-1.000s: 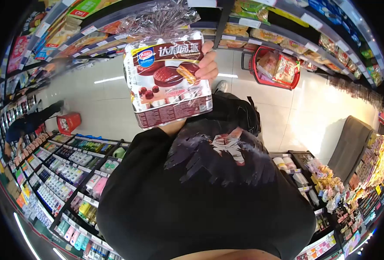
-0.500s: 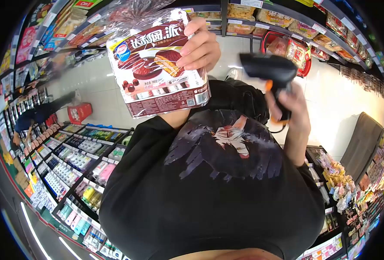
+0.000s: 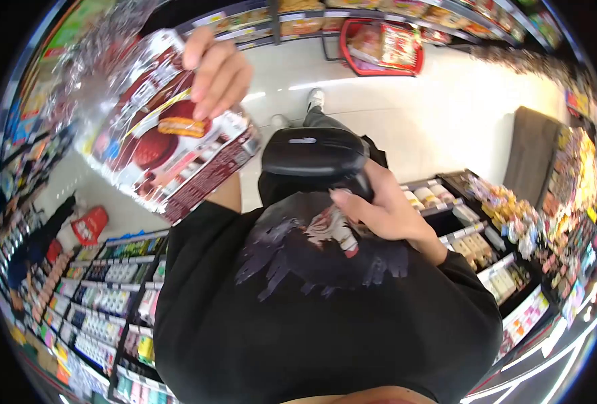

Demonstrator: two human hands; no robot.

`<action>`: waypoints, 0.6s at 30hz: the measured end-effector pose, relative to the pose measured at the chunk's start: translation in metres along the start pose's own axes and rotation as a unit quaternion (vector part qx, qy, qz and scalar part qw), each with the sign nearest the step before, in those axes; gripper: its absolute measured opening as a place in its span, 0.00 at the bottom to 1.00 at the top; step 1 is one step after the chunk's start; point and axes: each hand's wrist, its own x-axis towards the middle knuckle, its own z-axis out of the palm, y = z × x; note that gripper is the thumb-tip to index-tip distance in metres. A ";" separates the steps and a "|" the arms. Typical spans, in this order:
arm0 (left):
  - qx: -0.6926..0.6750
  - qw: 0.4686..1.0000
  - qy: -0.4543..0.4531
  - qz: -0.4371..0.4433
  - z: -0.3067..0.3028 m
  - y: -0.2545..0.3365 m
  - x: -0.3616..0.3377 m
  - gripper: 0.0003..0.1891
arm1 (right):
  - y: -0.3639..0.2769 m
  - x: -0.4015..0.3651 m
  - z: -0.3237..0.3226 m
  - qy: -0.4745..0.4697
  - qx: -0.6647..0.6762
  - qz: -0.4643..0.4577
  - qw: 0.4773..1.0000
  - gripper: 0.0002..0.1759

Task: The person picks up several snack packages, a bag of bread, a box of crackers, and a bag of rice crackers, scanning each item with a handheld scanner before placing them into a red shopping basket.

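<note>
My left hand [image 3: 223, 75] is closed on the top right of a pack of chocolate pies [image 3: 154, 158], tilted, with its printed front facing me. The pack is wrapped in clear plastic that bunches up at its upper left. A black handheld barcode scanner [image 3: 314, 151] is in front of my chest, its broad head across the middle of the view. My right hand [image 3: 378, 205] grips it from the right side; the scanner's handle and most of those fingers are hidden.
On the floor ahead is a red shopping basket [image 3: 387, 71] with packaged food inside. A person in dark clothes [image 3: 32, 246] is at the far left, near another red basket [image 3: 90, 225]. Stocked shelves [image 3: 110, 296] run along both sides. A grey-brown panel [image 3: 533, 149] stands at right.
The chocolate pie pack has moved left and tilted. The scanner has come left and down to my chest, its head turned. The view has shifted, and the basket ahead appears further left.
</note>
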 end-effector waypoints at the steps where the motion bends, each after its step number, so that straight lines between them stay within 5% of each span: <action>1: 0.015 0.999 0.041 0.028 -0.001 -0.006 -0.006 0.04 | 0.006 0.001 -0.004 0.006 0.012 0.011 1.000 0.20; 4: 0.094 0.975 0.185 0.084 -0.013 -0.010 -0.040 0.07 | 0.043 0.016 -0.043 0.064 -0.001 0.035 0.997 0.14; 6: 0.088 0.955 0.281 0.011 -0.022 -0.012 -0.067 0.23 | 0.068 0.030 -0.080 0.137 -0.022 0.005 0.990 0.17; 8: 0.150 0.883 0.441 0.064 -0.044 -0.043 -0.094 0.29 | 0.104 0.040 -0.126 0.225 -0.312 0.043 0.922 0.21; 10: 0.192 0.760 0.597 0.172 -0.071 -0.091 -0.107 0.34 | 0.156 0.046 -0.172 0.238 -0.385 0.043 0.891 0.24; 12: 0.249 0.755 0.605 0.045 -0.095 -0.124 -0.087 0.35 | 0.197 0.046 -0.212 0.217 -0.490 0.106 0.838 0.22; 14: 0.278 0.577 0.767 0.034 -0.136 -0.161 -0.091 0.35 | 0.240 0.046 -0.251 0.212 -0.500 0.106 0.833 0.21; 16: 0.283 0.471 0.830 -0.096 -0.173 -0.185 -0.098 0.33 | 0.243 0.041 -0.286 0.203 -0.510 0.107 0.829 0.20; 18: 0.250 0.520 0.811 -0.092 -0.218 -0.197 -0.099 0.32 | 0.220 0.035 -0.315 0.248 -0.410 0.099 0.872 0.24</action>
